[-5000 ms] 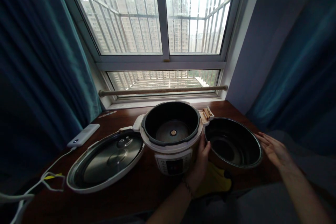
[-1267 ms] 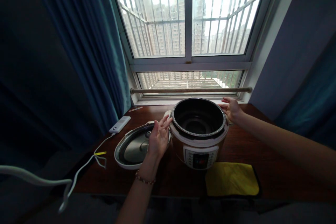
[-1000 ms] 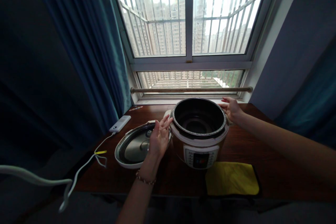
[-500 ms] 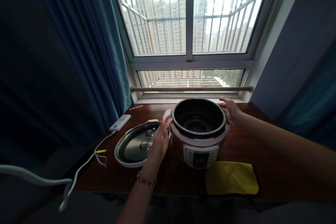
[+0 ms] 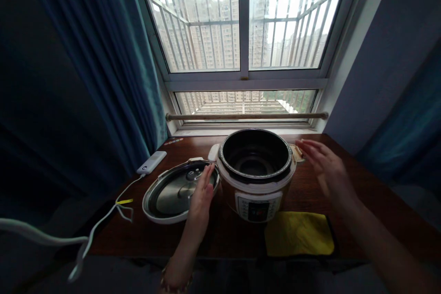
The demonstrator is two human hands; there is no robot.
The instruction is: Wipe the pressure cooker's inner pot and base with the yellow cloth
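A pressure cooker (image 5: 260, 202) stands lidless on the dark wooden table, its control panel facing me. Inside it sits a black inner pot (image 5: 255, 154) with a pale patterned rim. To its left the round lid (image 5: 179, 195) lies with its metal underside up. My left hand (image 5: 200, 197) hovers over the lid's right side, beside the cooker, fingers stretched and holding nothing. Off the cooker's right side, close to its handle (image 5: 296, 152), my right hand (image 5: 324, 165) is held open, slightly blurred and apart from the pot.
A yellow cloth (image 5: 299, 234) with a dark edge lies in front of the cooker. At the left, a white power bank (image 5: 151, 162) connects to a white cable (image 5: 99, 229). A window with a rail (image 5: 246, 117) is behind the table; a blue curtain (image 5: 113, 64) hangs left.
Both hands have come away from the cooker's sides and moved back toward me, the right one outward too. The cooker and lid keep their places; the view has shifted slightly.
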